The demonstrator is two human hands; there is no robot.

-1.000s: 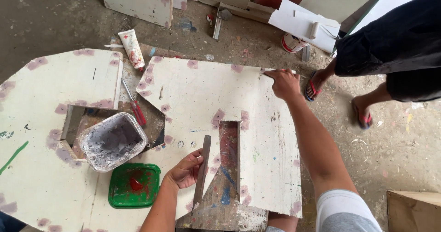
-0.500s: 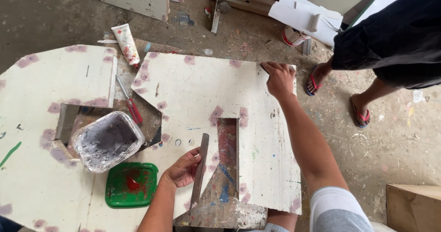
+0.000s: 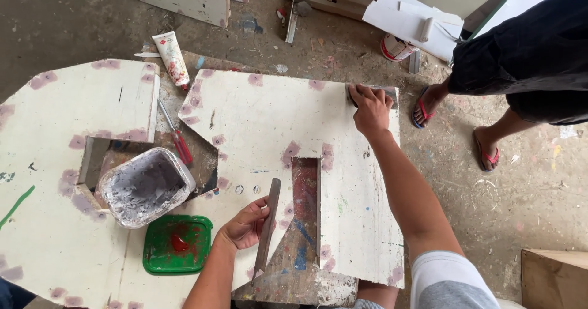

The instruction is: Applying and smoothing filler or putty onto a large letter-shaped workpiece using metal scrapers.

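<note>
Scraper (image 3: 373,91) half hidden under right hand (image 3: 370,110)

A dusty concrete floor (image 3: 73,21), strewn with wood chips, carries everything. A white cut-out board (image 3: 269,125) with pinkish filler patches lies flat on it. Left of that board rests a second white panel (image 3: 73,101), bearing a tub of grey putty (image 3: 146,188) and a green lid (image 3: 177,244). Beyond the board's far left corner lies a white tube (image 3: 171,56); a red-handled screwdriver (image 3: 176,140) lies between board and panel.
</note>
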